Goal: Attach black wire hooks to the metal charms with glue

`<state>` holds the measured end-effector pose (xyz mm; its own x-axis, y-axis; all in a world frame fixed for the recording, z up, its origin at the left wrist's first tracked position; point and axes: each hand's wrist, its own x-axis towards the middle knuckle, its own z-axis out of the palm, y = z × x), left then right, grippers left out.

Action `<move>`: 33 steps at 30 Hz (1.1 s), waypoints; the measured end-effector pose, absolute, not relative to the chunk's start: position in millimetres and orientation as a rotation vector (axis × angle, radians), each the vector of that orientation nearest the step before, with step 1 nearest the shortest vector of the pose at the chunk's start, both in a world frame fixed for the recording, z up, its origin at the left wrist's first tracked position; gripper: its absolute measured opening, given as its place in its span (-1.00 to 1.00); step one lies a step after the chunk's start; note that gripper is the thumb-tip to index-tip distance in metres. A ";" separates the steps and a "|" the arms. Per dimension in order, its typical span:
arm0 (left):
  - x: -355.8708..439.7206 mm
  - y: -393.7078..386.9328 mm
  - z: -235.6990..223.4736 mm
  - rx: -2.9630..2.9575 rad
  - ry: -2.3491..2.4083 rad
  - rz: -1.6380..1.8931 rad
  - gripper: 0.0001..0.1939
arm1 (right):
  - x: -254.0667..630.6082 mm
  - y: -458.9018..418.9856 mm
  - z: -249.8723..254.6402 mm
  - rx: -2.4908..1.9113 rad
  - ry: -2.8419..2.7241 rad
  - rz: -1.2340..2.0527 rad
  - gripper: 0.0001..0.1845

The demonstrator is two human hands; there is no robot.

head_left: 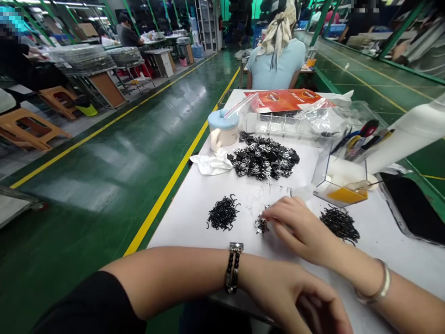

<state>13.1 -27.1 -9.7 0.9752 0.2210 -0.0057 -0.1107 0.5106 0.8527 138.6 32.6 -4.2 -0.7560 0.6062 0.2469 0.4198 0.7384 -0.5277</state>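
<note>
My right hand lies on the white table, fingers curled and pinched over a small cluster of black and silver metal parts. My left hand hangs at the table's near edge with fingers curled inward; what it holds, if anything, is hidden. A beaded bracelet is on my left wrist and a silver bangle on my right. A small pile of thin black hooks lies left of the cluster, and a second such pile lies to the right. A big heap of black and silver parts sits further back.
A blue-lidded white cup, a crumpled cloth, a clear box with tools, plastic bags and an orange packet fill the far table. A person sits ahead, back turned. Green floor with a yellow line runs left.
</note>
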 end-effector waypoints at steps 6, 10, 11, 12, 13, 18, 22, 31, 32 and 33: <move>14.9 -26.6 -10.8 0.988 0.092 0.268 -0.43 | 79.2 60.2 -19.1 -1.014 -2.540 0.604 -0.90; 13.4 -27.6 -13.7 1.012 0.099 0.318 -0.42 | 66.8 63.8 -27.2 -1.038 -2.561 0.578 -0.88; 12.7 -27.5 -14.5 1.015 0.099 0.311 -0.42 | 66.9 63.1 -27.5 -1.023 -2.572 0.567 -0.87; 11.9 -27.2 -15.2 1.020 0.100 0.300 -0.42 | 68.0 62.2 -26.8 -1.003 -2.581 0.555 -0.86; 11.0 -26.9 -15.5 1.021 0.101 0.296 -0.43 | 70.2 61.4 -25.0 -0.982 -2.586 0.540 -0.86; 5.3 -25.4 -8.4 0.958 0.169 0.331 -0.55 | 101.2 54.8 2.6 -0.892 -2.511 0.452 -0.90; 3.8 -23.6 -0.4 0.800 0.257 0.418 -0.60 | 149.3 40.7 31.4 -0.804 -2.365 0.362 -0.93; 5.8 -16.3 4.0 0.804 0.673 0.926 -0.70 | 199.1 10.9 28.8 -0.828 -2.228 0.104 -0.90; 5.3 -16.2 3.9 0.840 0.687 0.930 -0.70 | 198.2 9.7 28.6 -0.823 -2.249 0.074 -0.90; 4.7 -16.1 3.7 0.876 0.697 0.931 -0.70 | 197.3 8.7 28.9 -0.808 -2.259 0.053 -0.90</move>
<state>4.7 -16.1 3.7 0.4349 0.8903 -0.1351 -0.3802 0.3175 0.8687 197.3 8.7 28.9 -0.5404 0.5657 0.6229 0.5358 0.8021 -0.2636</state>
